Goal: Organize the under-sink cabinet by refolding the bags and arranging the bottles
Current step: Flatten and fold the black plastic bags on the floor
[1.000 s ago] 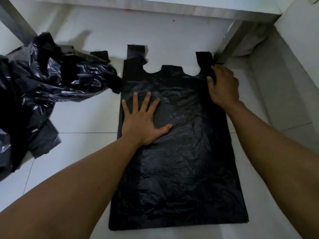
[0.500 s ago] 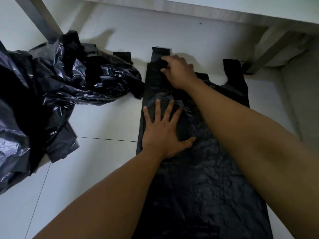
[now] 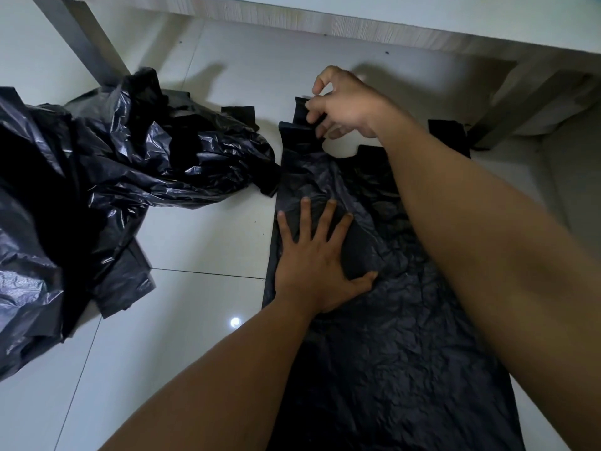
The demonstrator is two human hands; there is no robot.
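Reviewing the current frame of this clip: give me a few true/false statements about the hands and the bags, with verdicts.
1. The left hand lies flat with spread fingers on the flat bag. True.
2. The right hand pinches the handle on the side away from the heap. False: it pinches the heap-side handle; the other handle lies free.
3. A heap of crumpled black bags lies on the floor to the left of the flat bag. True.
4. The flat bag is folded into a small square. False: it lies spread out at full length.
5. Bottles stand beside the flat bag. False: none are in view.
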